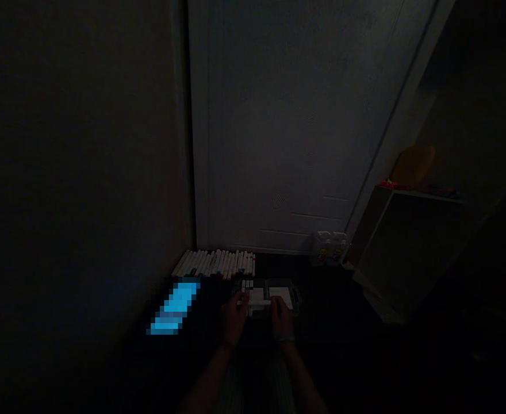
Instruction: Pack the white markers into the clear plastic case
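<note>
The room is very dark. My left hand (234, 319) and my right hand (282, 319) rest side by side on the floor at a small open case (294, 294) with pale white pieces inside. Both hands have curled fingers touching a white piece (257, 298) between them; what each one grips is too dim to make out. A row of white markers (216, 263) lies just beyond the case, against the door.
A glowing blue screen (175, 306) lies on the floor to the left. A closed door (287, 126) stands ahead, a wall on the left, a low white shelf unit (403, 241) on the right with two small containers (330, 247) beside it.
</note>
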A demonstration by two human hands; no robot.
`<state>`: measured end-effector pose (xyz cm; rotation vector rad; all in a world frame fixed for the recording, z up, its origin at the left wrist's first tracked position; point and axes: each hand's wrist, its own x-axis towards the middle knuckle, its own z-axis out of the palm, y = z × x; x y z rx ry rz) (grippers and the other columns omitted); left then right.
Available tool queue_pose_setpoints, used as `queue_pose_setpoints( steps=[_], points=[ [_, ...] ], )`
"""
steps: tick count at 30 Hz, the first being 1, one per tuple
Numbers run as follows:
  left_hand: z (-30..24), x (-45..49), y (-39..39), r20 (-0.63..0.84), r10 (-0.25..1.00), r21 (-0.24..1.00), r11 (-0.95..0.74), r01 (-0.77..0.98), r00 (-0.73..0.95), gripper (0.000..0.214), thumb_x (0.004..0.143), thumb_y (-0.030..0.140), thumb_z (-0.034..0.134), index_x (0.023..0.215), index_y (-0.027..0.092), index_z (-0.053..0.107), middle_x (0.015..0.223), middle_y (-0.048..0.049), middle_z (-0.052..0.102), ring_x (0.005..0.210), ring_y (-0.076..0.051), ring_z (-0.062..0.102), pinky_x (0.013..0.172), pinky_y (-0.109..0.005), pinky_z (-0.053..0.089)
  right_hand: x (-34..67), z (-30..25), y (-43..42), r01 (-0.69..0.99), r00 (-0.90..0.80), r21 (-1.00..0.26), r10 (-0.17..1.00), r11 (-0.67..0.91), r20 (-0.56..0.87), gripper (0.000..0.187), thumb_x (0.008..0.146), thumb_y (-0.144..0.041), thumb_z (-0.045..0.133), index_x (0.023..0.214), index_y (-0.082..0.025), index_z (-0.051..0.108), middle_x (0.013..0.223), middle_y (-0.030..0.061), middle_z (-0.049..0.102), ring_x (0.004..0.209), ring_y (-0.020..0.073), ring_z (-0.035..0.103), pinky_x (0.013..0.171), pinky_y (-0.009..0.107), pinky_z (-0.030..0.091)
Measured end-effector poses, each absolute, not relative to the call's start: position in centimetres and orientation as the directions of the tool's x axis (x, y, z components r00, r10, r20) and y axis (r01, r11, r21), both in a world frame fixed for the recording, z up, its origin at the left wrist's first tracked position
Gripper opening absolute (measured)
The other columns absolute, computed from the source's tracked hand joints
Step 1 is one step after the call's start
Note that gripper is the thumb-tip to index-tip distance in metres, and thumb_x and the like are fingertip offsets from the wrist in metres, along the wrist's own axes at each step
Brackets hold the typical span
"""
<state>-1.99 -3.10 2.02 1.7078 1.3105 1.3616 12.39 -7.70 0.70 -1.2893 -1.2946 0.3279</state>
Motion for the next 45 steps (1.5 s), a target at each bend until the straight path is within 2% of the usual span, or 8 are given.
queue_pose_setpoints(
  steps=[8, 15, 19, 23, 29, 33, 40, 45],
  points=[
    [1.5, -2.0, -2.7, 0.398, 0.917, 0.867, -0.364, 0.341, -0.035, 0.038, 0.081, 0.049, 0.039, 0.087, 0.020, 0.061, 0.085, -0.0046, 0.069, 0.077, -0.018, 0.064, 0.067, -0.026, 0.047, 12.2, 0.9, -7.8, 0.454, 0.330, -0.822, 0.791, 0.345, 0.514, 0.031, 0.091, -0.038, 0.034, 0.087, -0.019, 0.058, 0.077, 0.0029, 0.061, 0.069, 0.0153, 0.055, 0.063, 0.023, 0.039],
    [1.1, -2.1, -2.5, 0.455, 0.887, 0.802, -0.368, 0.471, -0.082, 0.034, 0.083, 0.045, 0.037, 0.087, 0.021, 0.061, 0.085, -0.0048, 0.066, 0.082, -0.020, 0.061, 0.075, -0.031, 0.045, 12.2, 0.9, -7.9, 0.450, 0.328, -0.828, 0.800, 0.336, 0.503, 0.030, 0.091, -0.037, 0.033, 0.087, -0.020, 0.057, 0.076, 0.0019, 0.060, 0.069, 0.0150, 0.054, 0.062, 0.023, 0.039],
    [0.7, -2.2, -2.3, 0.469, 0.878, 0.790, -0.370, 0.489, -0.094, 0.031, 0.083, 0.043, 0.037, 0.087, 0.021, 0.060, 0.083, -0.0041, 0.065, 0.080, -0.019, 0.060, 0.074, -0.030, 0.044, 12.1, 1.0, -7.8, 0.442, 0.333, -0.828, 0.794, 0.345, 0.509, 0.030, 0.092, -0.036, 0.032, 0.086, -0.020, 0.056, 0.076, 0.0021, 0.059, 0.069, 0.0148, 0.054, 0.062, 0.023, 0.039],
    [0.5, -2.4, -2.1, 0.453, 0.891, 0.783, -0.379, 0.493, -0.035, 0.031, 0.086, 0.040, 0.034, 0.081, 0.021, 0.058, 0.079, -0.0031, 0.063, 0.076, -0.018, 0.058, 0.070, -0.028, 0.042, 12.1, 1.0, -7.7, 0.442, 0.345, -0.830, 0.789, 0.341, 0.508, 0.030, 0.093, -0.035, 0.030, 0.088, -0.020, 0.056, 0.078, 0.0026, 0.059, 0.071, 0.0148, 0.054, 0.064, 0.023, 0.040],
    [0.3, -2.3, -1.8, 0.471, 0.881, 0.789, -0.394, 0.471, -0.053, 0.031, 0.086, 0.040, 0.035, 0.085, 0.020, 0.057, 0.079, -0.0035, 0.061, 0.074, -0.017, 0.057, 0.069, -0.027, 0.042, 12.3, 0.6, -7.6, 0.465, 0.326, -0.818, 0.794, 0.338, 0.513, 0.029, 0.093, -0.033, 0.029, 0.091, -0.020, 0.055, 0.082, 0.0034, 0.060, 0.075, 0.0150, 0.055, 0.068, 0.024, 0.040],
    [0.1, -2.3, -1.7, 0.465, 0.882, 0.779, -0.368, 0.508, -0.073, 0.031, 0.086, 0.040, 0.035, 0.088, 0.020, 0.059, 0.081, -0.0038, 0.062, 0.075, -0.017, 0.057, 0.069, -0.027, 0.041, 12.3, 0.5, -7.5, 0.467, 0.331, -0.814, 0.786, 0.344, 0.522, 0.029, 0.093, -0.032, 0.028, 0.090, -0.020, 0.054, 0.083, 0.0037, 0.059, 0.075, 0.0150, 0.055, 0.068, 0.024, 0.040],
    [-0.5, -2.4, -1.3, 0.483, 0.875, 0.682, -0.357, 0.638, -0.027, 0.033, 0.088, 0.038, 0.031, 0.088, 0.019, 0.058, 0.082, -0.0054, 0.062, 0.080, -0.019, 0.057, 0.074, -0.030, 0.040, 12.2, 0.3, -7.4, 0.473, 0.339, -0.810, 0.777, 0.347, 0.531, 0.029, 0.093, -0.033, 0.029, 0.088, -0.021, 0.055, 0.081, 0.0036, 0.059, 0.074, 0.0154, 0.055, 0.067, 0.025, 0.041],
    [-0.9, -2.3, -1.1, 0.478, 0.878, 0.692, -0.350, 0.632, -0.037, 0.034, 0.088, 0.038, 0.030, 0.093, 0.019, 0.058, 0.086, -0.0064, 0.062, 0.082, -0.019, 0.058, 0.075, -0.030, 0.040, 12.4, 0.1, -7.3, 0.477, 0.333, -0.805, 0.774, 0.354, 0.538, 0.030, 0.094, -0.033, 0.028, 0.090, -0.020, 0.055, 0.083, 0.0038, 0.059, 0.076, 0.0153, 0.055, 0.069, 0.025, 0.041]
  ],
)
